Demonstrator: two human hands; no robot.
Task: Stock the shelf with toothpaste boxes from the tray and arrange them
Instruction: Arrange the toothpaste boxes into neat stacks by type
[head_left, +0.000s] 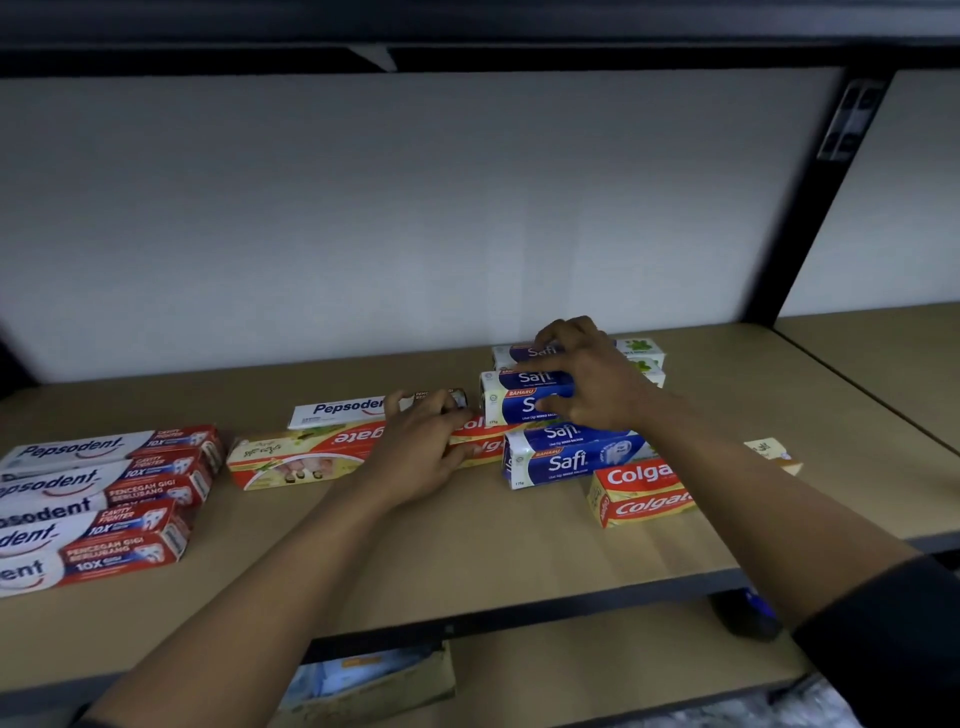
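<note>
Cardboard in R hand: right hand grips Safi box, fingers over the top, thumb on front face.
Axis: box long side runs L-R, parallel w/ shelf front edge; hand covers its R half.
L hand: left hand curled where Pepsodent box meets long Colgate box; which it holds, can't tell.
Nearer hand: R has the box; L just beside its L end.
Neighbours: rear Safi box behind, front Safi boxes ahead, all close.
Far L: Pepsodent stack.
Tray: not id'd.
Next, prob.: square the box against its neighbours.
</note>
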